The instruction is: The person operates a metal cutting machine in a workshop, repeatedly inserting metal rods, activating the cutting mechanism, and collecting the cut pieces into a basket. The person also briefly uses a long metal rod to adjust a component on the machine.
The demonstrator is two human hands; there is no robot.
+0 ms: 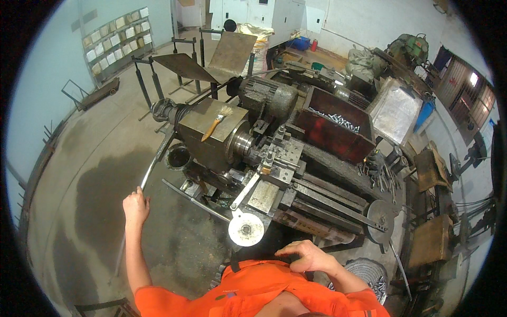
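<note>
My left hand (136, 206) is closed around a long metal lever (154, 165), which slopes up to the left end of a lathe (211, 124). In front of my orange shirt, my right hand (309, 257) is loosely bent with finger and thumb apart; I see nothing in it. A pale round handwheel (246, 230) lies between my hands, below the tool post (269, 158). The bare metal chuck (243, 143) shows beside the headstock. On the headstock's top rests a paintbrush (215, 127) with a wooden handle.
Behind the lathe stand a greasy motor (269, 96) and a dark red box (332, 127) holding small metal parts. Several wrenches (383, 174) lie at the bed's right end. A second rod (195, 199) sticks out toward me. Metal stands (148, 82) rise at the far left.
</note>
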